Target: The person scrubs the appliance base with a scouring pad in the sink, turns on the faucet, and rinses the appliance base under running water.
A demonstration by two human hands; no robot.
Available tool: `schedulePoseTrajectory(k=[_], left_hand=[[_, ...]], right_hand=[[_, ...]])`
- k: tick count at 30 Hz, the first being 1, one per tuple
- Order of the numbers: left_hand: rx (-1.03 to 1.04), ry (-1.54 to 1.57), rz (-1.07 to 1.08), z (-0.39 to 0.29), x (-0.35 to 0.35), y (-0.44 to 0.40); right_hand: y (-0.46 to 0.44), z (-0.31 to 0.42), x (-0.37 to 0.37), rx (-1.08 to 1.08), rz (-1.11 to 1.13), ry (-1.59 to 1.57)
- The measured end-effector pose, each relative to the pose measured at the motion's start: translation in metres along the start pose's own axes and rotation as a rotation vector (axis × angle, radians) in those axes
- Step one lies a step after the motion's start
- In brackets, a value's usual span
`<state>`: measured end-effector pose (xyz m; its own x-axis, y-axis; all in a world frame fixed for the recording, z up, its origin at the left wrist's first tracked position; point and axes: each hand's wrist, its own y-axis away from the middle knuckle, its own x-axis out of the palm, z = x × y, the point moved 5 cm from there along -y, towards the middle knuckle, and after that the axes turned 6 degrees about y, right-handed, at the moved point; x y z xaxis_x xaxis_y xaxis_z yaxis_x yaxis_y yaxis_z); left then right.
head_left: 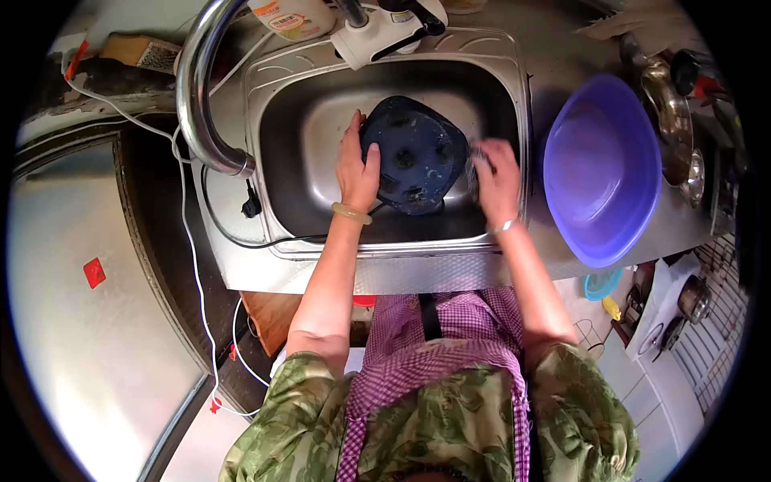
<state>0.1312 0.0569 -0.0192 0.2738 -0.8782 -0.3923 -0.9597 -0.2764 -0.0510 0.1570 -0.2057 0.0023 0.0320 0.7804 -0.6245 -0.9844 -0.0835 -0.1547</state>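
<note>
A dark blue, roughly square object [419, 153] with round marks and pale specks is held over the steel sink [321, 104]. My left hand [359, 167] grips its left edge, thumb on the face and fingers behind. At its right edge, my right hand [496, 178] is closed round a greyish scrubber [473, 170], partly hidden by the fingers and blurred. A black cord [301, 239] runs from near the object's lower side over the sink's rim to a black plug [251, 201] on the left.
A curved chrome faucet [194, 88] arches at the sink's left. Behind the sink are a white-and-black fitting [385, 36] and a labelled bottle [294, 18]. A purple basin [601, 169] stands right of the sink, with metal utensils [668, 112] beyond it.
</note>
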Motion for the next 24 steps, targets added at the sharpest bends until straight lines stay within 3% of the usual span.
schedulePoseTrajectory(k=[2, 5, 7, 9, 11, 17, 20, 24], left_hand=[[0.009, -0.009, -0.010, 0.002, -0.001, 0.003], [0.038, -0.062, -0.009, 0.004, -0.002, 0.004], [-0.048, -0.033, -0.089, 0.005, -0.001, 0.007], [-0.111, -0.004, -0.148, 0.003, 0.001, 0.012], [-0.145, 0.026, -0.190, 0.002, 0.002, 0.014], [-0.138, 0.044, -0.233, -0.001, 0.002, 0.017], [-0.193, -0.008, -0.387, 0.008, 0.001, 0.031], [-0.451, -0.036, -0.652, 0.010, 0.010, 0.051]], right_hand=[[0.024, 0.014, 0.002, 0.148, -0.030, -0.093], [-0.007, 0.036, 0.022, -0.179, -0.068, 0.090], [-0.051, 0.035, 0.035, -0.302, -0.024, 0.167], [-0.088, 0.031, 0.051, -0.284, 0.160, 0.117], [-0.078, 0.031, 0.041, -0.286, 0.151, 0.107], [0.006, 0.018, 0.037, -0.009, -0.100, -0.041], [-0.048, 0.030, 0.057, -0.235, -0.040, 0.052], [-0.101, 0.052, 0.098, -0.348, 0.187, -0.002]])
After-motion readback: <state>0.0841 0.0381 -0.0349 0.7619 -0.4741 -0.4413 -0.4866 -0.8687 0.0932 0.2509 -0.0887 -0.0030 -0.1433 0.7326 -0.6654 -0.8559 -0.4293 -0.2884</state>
